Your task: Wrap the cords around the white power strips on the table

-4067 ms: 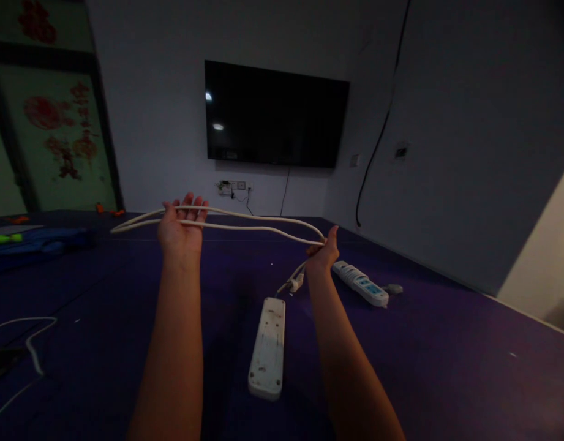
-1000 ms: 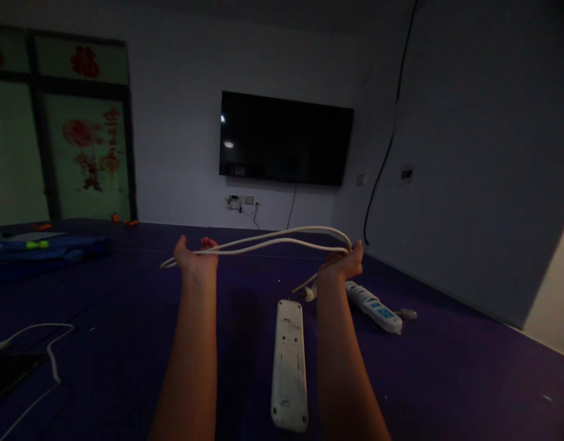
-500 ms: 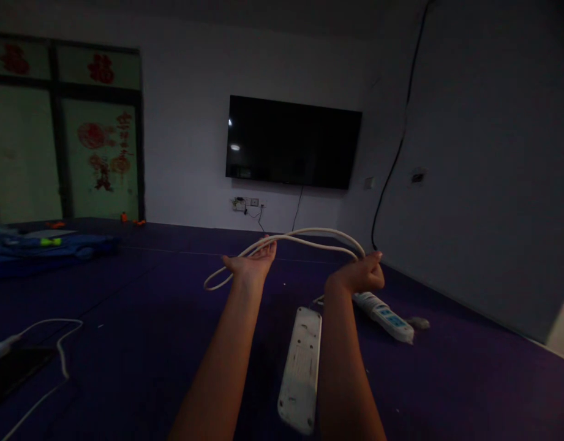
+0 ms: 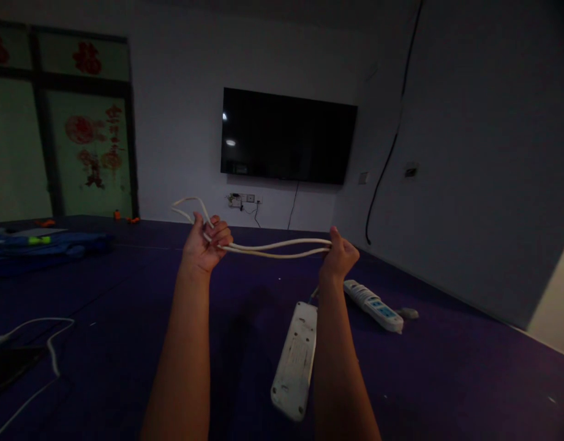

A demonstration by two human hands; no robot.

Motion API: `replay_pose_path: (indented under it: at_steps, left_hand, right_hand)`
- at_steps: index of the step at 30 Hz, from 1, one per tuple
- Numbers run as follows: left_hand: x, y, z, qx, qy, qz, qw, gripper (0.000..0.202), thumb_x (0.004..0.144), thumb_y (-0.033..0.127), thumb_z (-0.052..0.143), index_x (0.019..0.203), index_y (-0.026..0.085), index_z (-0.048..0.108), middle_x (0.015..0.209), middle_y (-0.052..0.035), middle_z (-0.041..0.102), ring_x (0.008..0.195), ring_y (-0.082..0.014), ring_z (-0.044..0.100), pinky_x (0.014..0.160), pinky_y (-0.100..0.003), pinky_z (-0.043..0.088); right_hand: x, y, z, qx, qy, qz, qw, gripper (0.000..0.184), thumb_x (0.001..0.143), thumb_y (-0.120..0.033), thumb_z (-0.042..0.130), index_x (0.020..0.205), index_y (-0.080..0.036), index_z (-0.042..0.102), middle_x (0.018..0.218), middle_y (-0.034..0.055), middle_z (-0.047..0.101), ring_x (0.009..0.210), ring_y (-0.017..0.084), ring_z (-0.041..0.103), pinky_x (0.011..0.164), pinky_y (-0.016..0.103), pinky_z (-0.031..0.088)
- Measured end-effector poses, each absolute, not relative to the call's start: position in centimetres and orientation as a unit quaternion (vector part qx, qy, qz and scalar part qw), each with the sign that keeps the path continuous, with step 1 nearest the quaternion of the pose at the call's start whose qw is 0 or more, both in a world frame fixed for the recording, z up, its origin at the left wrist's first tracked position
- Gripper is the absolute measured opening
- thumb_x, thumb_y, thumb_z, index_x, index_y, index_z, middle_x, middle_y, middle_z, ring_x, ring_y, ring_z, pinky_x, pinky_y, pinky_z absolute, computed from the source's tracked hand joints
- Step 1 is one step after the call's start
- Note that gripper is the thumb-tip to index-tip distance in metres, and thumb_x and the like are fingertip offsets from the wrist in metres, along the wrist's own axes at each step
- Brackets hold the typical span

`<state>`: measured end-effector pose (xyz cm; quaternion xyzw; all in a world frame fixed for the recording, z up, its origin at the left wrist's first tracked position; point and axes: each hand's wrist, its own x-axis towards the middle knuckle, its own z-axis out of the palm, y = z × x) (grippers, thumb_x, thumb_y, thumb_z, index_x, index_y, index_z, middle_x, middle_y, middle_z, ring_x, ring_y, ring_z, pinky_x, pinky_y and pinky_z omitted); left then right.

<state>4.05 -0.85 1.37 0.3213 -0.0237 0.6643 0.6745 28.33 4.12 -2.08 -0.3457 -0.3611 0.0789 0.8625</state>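
A white cord [image 4: 282, 244], doubled into two strands, stretches between my hands above the purple floor. My left hand [image 4: 207, 244] is closed round it, and a loop of the cord sticks out past the thumb to the left. At the other end my right hand [image 4: 340, 254] grips the strands in its fingers, thumb up. Below lies a white power strip [image 4: 293, 361], underside up, partly behind my right forearm; a bit of cord rises from its far end. A second power strip [image 4: 376, 308] with its cord wound round it rests to the right.
On the left floor lie a dark flat device [image 4: 15, 367] and a thin white cable [image 4: 54, 352]. Blue cloth [image 4: 75, 245] with a yellow-green item is farther back. A television [image 4: 288, 138] hangs on the wall, and a black cable [image 4: 392, 150] dangles at the right.
My left hand has moved left and closed on the cord from an open palm. The cord between my hands has gone from an arch to nearly straight. The view has shifted slightly.
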Motion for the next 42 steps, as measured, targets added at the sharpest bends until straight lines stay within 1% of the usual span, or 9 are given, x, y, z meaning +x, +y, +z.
replay_pose_path:
  at_steps: [4, 10, 16, 22, 27, 30, 33, 38, 42]
  left_hand:
    - [3.5, -1.4, 1.3, 0.458, 0.092, 0.631, 0.62, 0.05, 0.093, 0.048, 0.023, 0.058, 0.018, 0.042, 0.039, 0.0081, 0.024, 0.028, -0.0047, 0.018, 0.029, -0.016, 0.022]
    - [4.8, -1.6, 1.3, 0.526, 0.243, 0.573, 0.58, 0.047, 0.091, 0.049, 0.03, 0.057, 0.019, 0.039, 0.037, 0.0093, 0.02, 0.029, -0.0038, 0.012, 0.03, -0.015, 0.017]
    - [6.1, -1.8, 0.9, 0.587, 0.401, 0.527, 0.465, 0.038, 0.089, 0.048, 0.039, 0.063, 0.02, 0.041, 0.04, 0.0098, 0.021, 0.03, -0.0032, 0.018, 0.034, -0.016, 0.017]
    - [7.3, -1.2, 0.3, 0.669, 0.563, 0.375, 0.309, 0.028, 0.085, 0.041, 0.048, 0.07, 0.018, 0.048, 0.043, 0.0072, 0.033, 0.033, -0.0069, 0.032, 0.038, -0.021, 0.027]
    - [7.6, -0.7, -0.2, 0.714, 0.585, 0.295, 0.246, 0.021, 0.079, 0.033, 0.058, 0.067, 0.016, 0.055, 0.039, 0.0064, 0.036, 0.032, -0.0083, 0.034, 0.04, -0.023, 0.025]
    - [7.3, -0.6, -0.5, 0.718, 0.55, 0.347, 0.249, 0.025, 0.069, 0.03, 0.069, 0.055, 0.018, 0.052, 0.035, 0.0068, 0.036, 0.031, -0.0074, 0.032, 0.037, -0.021, 0.021]
    - [7.0, -0.7, -0.4, 0.718, 0.513, 0.403, 0.243, 0.026, 0.062, 0.027, 0.074, 0.05, 0.018, 0.052, 0.035, 0.0052, 0.041, 0.029, -0.0079, 0.033, 0.034, -0.02, 0.018]
    - [7.3, -0.9, -0.2, 0.742, 0.47, 0.423, 0.22, 0.018, 0.06, 0.023, 0.074, 0.054, 0.018, 0.058, 0.04, 0.0035, 0.047, 0.034, -0.0094, 0.038, 0.038, -0.019, 0.022]
    - [8.3, -0.9, -0.2, 0.766, 0.524, 0.342, 0.15, 0.013, 0.062, 0.022, 0.072, 0.057, 0.018, 0.061, 0.055, -0.0019, 0.058, 0.052, -0.0151, 0.053, 0.049, -0.022, 0.033]
  right_hand:
    - [28.6, 3.9, -2.1, -0.353, -0.417, 0.083, 0.833, 0.049, 0.066, -0.054, 0.063, 0.041, -0.019, 0.039, 0.038, -0.0075, 0.026, 0.039, 0.006, 0.025, 0.039, 0.022, 0.021]
    - [28.7, 3.6, -1.9, -0.363, -0.465, 0.051, 0.806, 0.054, 0.066, -0.053, 0.063, 0.038, -0.019, 0.031, 0.039, -0.0076, 0.023, 0.041, 0.005, 0.022, 0.041, 0.023, 0.019]
    - [28.0, 3.2, -1.7, -0.357, -0.51, 0.057, 0.781, 0.048, 0.07, -0.052, 0.059, 0.04, -0.018, 0.043, 0.037, -0.0067, 0.03, 0.039, 0.007, 0.029, 0.042, 0.023, 0.023]
    - [26.4, 2.9, -1.6, -0.327, -0.552, 0.065, 0.765, 0.044, 0.075, -0.054, 0.054, 0.05, -0.017, 0.054, 0.039, -0.006, 0.035, 0.04, 0.008, 0.033, 0.043, 0.022, 0.024]
    - [25.5, 3.4, -1.5, -0.313, -0.542, 0.062, 0.777, 0.04, 0.077, -0.053, 0.05, 0.084, -0.015, 0.062, 0.056, -0.0036, 0.051, 0.05, 0.01, 0.046, 0.053, 0.023, 0.035]
    - [25.4, 3.4, -1.5, -0.334, -0.532, 0.038, 0.777, 0.049, 0.077, -0.052, 0.051, 0.11, -0.016, 0.057, 0.076, 0.0008, 0.061, 0.07, 0.014, 0.056, 0.069, 0.027, 0.04]
    - [25.7, 3.5, -1.6, -0.361, -0.537, 0.046, 0.761, 0.058, 0.076, -0.053, 0.052, 0.122, -0.017, 0.052, 0.087, 0.0035, 0.063, 0.082, 0.016, 0.057, 0.078, 0.029, 0.039]
    - [26.2, 4.3, -2.1, -0.359, -0.55, 0.136, 0.741, 0.066, 0.072, -0.058, 0.055, 0.122, -0.014, 0.054, 0.08, 0.0044, 0.066, 0.071, 0.016, 0.056, 0.068, 0.028, 0.041]
    - [26.1, 4.5, -2.1, -0.356, -0.56, 0.178, 0.726, 0.07, 0.07, -0.061, 0.054, 0.121, -0.012, 0.055, 0.066, 0.0022, 0.065, 0.053, 0.012, 0.048, 0.054, 0.024, 0.037]
